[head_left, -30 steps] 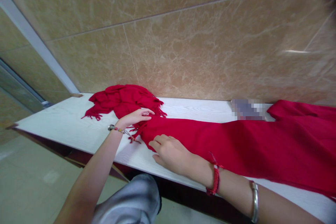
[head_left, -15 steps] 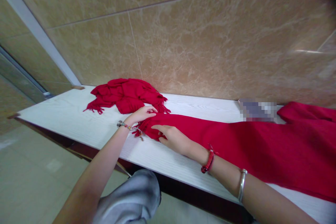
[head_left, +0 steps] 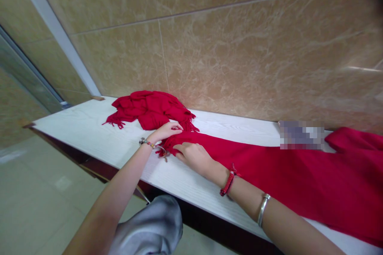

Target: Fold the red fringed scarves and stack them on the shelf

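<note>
A long red fringed scarf (head_left: 269, 179) lies stretched out along a white wood-grain tabletop, its tasselled end towards the left. At that end, my left hand (head_left: 167, 130) has its fingers curled together on the far corner, pinching the cloth. My right hand (head_left: 196, 158) bends over the near edge of the same end, thumb and fingers closed on the fabric. Part of the fringe shows between and below the hands. Just behind my left hand sits a crumpled second red scarf (head_left: 152, 107) with tassels hanging out at both sides.
The white tabletop (head_left: 72, 127) runs along a brown marbled tile wall (head_left: 224, 55). Against the wall at right is a blurred-out flat object (head_left: 301, 133), partly beside the scarf. My grey-clad knee (head_left: 152, 223) is close under the table's front edge.
The right hand has shifted slightly left, and its fingers have closed more on the scarf's edge. The left hand stays at the far corner. The whole view has moved a little.
</note>
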`<state>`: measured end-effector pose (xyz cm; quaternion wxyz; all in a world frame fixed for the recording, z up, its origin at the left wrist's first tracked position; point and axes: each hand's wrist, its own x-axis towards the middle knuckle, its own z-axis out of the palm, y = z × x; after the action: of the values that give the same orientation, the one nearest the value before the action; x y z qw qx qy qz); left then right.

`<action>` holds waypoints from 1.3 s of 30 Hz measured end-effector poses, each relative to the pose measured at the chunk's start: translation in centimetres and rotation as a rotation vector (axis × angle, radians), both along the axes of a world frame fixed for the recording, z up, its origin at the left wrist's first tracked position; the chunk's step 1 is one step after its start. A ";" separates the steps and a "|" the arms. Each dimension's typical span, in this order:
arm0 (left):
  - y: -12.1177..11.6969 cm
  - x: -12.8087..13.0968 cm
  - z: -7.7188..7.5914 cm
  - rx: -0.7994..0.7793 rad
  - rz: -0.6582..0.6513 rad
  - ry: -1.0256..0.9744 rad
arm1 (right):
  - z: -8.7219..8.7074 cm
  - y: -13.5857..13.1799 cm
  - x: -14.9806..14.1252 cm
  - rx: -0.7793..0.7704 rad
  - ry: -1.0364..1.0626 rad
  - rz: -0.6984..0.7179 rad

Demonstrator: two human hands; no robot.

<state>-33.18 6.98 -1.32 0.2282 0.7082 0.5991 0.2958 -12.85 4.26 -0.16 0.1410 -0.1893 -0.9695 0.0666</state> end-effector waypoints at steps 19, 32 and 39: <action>-0.4 0.2 1.4 0.058 0.119 0.050 | -0.3 1.7 -0.9 -0.341 0.514 -0.196; -11.3 4.5 3.8 -0.132 0.080 0.533 | -1.7 0.1 -0.1 -0.375 0.333 0.042; -10.4 6.3 3.7 0.019 0.364 0.960 | -2.1 1.1 -0.2 -0.552 0.393 0.045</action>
<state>-26.85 -3.44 2.40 -0.1342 0.6503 0.7474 -0.0223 -13.10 5.33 -2.24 0.2673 -0.1825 -0.8731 0.3647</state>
